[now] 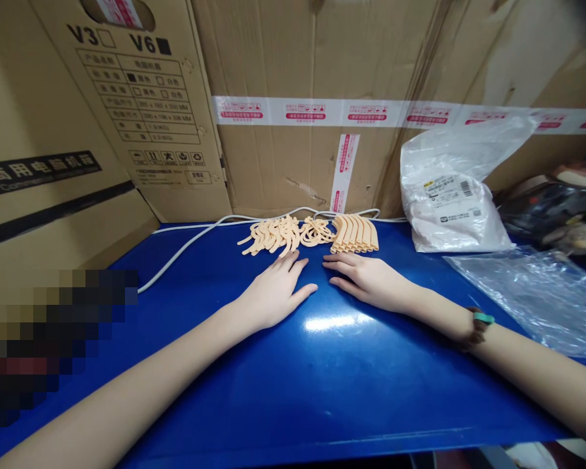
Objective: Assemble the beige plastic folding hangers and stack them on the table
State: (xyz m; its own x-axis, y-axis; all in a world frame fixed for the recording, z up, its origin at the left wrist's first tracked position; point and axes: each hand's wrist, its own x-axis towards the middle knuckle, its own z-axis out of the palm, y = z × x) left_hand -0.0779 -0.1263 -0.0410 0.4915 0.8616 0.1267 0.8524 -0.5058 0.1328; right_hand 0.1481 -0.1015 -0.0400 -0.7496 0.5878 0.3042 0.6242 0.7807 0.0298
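My left hand rests palm down on the blue table, its fingers stretched out and holding nothing. Its fingertips reach the near edge of a pile of curved, cream-coloured strips with thin ends. Across a small gap lies my right hand, also flat with fingers extended. Just beyond its fingers stands a neat row of curved cream-coloured pieces, set side by side. Between the pile and the row sits a small heap of cream-coloured ring-like pieces. Their exact kind cannot be made out.
Large cardboard boxes wall off the back and left. A white cable runs along the rear. At right stand a filled plastic bag with a label, a flat clear plastic bag and dark items. The left edge is pixelated.
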